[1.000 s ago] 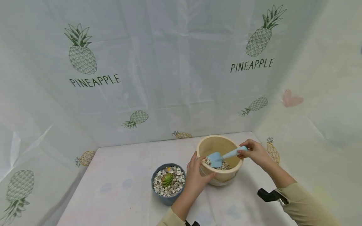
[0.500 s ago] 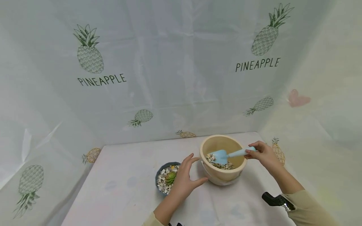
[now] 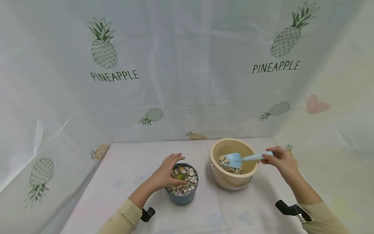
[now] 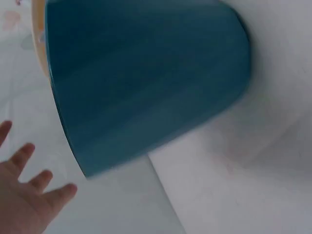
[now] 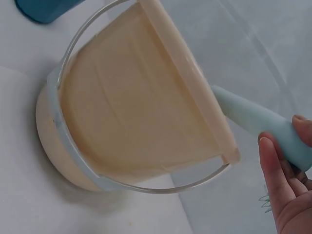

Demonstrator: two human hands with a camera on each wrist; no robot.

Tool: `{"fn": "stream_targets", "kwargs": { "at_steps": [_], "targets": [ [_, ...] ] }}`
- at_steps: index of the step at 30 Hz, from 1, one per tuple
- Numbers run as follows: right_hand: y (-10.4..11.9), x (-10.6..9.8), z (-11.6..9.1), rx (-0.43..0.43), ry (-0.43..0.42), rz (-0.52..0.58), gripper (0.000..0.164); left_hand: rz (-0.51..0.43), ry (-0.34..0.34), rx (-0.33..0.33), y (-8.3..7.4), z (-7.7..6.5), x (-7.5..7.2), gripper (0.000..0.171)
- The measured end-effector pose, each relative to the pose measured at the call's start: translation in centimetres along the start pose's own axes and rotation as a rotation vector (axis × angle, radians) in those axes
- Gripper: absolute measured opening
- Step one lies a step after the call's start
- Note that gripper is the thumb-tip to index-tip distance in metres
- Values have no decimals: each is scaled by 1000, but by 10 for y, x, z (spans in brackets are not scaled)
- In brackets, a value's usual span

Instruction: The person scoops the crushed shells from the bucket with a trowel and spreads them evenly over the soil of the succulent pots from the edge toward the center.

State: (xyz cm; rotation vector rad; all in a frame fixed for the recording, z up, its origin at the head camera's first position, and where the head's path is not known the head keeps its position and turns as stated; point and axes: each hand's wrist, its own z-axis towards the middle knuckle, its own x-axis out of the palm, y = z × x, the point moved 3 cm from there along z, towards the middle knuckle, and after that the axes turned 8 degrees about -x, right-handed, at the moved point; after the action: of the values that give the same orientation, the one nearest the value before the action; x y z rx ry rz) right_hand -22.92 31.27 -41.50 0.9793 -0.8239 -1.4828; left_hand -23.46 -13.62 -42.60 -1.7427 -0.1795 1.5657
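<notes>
In the head view my left hand (image 3: 164, 175) hovers at the near-left rim of a blue-grey flowerpot (image 3: 181, 199), thumb and fingers spread. Pale gravel fills the pot round a small green succulent (image 3: 180, 176). The left wrist view has the hand (image 4: 23, 202) beside the pot's wall (image 4: 146, 73), fingers apart from it. My right hand (image 3: 284, 163) pinches the handle of a light blue toy shovel (image 3: 253, 157). Its blade lies inside a cream bucket (image 3: 229, 180), with pebbles (image 3: 224, 160) on and around it. Up close, thumb and fingers grip the handle end (image 5: 285, 139).
The bucket stands right of the flowerpot on a white cloth-covered table (image 3: 137, 195), its thin handle (image 5: 165, 189) hanging down. Behind is a pineapple-printed curtain (image 3: 190, 81). Black wrist mounts (image 3: 287, 207) sit at the sleeves.
My left hand has let go of the bucket rim and moved left to the flowerpot. The right hand still holds the shovel in the bucket. The head view has shifted slightly.
</notes>
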Motion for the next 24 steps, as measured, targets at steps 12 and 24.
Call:
{"fn": "stream_targets", "kwargs": {
  "at_steps": [12,24],
  "targets": [
    [18,6,-2,20,-35,54,17,-165,429,-12,61,4,-9,110],
    [36,44,2,26,-9,101,15,-278,587,11,81,24,-5,106]
  ]
}}
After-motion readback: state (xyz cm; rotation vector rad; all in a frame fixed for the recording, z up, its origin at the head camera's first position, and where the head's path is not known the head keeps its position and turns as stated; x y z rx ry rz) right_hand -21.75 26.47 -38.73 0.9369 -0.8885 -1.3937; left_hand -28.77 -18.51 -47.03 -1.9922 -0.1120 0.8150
